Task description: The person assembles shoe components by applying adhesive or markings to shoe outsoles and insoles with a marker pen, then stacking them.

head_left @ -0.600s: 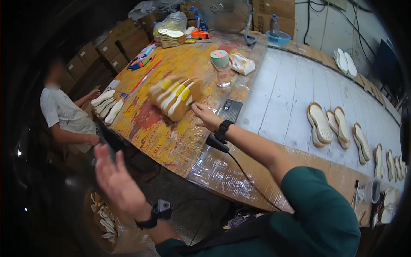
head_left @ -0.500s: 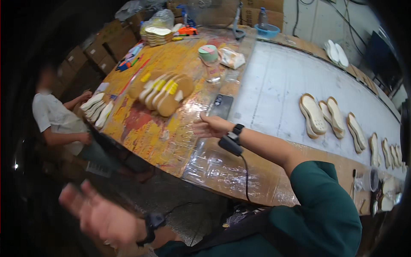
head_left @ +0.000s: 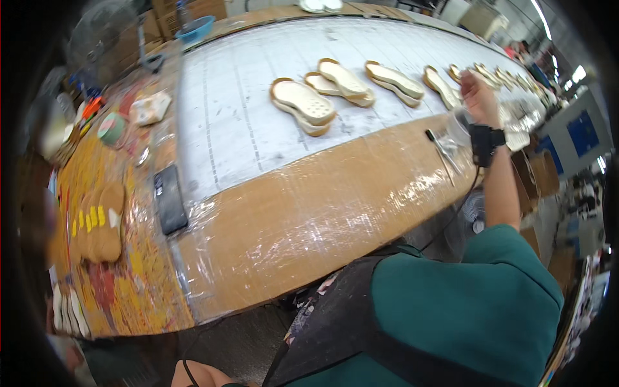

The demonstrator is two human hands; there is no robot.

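My right hand (head_left: 479, 100) reaches out at the right, beside the row of soles and above a clear plastic cup (head_left: 459, 126). Its fingers look loosely bent and apart, slightly blurred, with nothing visible in them. Closest to it are a white sole with a tan rim (head_left: 442, 87) and another pale sole (head_left: 483, 79), partly covered by the hand. Of my left hand (head_left: 201, 374), only a patch of skin with a black cord across it shows at the lower edge; the fingers are hidden.
More sole pairs (head_left: 303, 103) lie along the white work surface (head_left: 238, 129). A thin black-tipped tool (head_left: 442, 155) rests on the film-covered cardboard edge (head_left: 309, 206). Leftward are a dark phone-like slab (head_left: 169, 200), tan soles with yellow marks (head_left: 100, 222) and a green-topped container (head_left: 113, 128).
My view has swung to the right. My right hand has moved from near the tan soles to the far right by the cup. My left hand has dropped almost out of sight.
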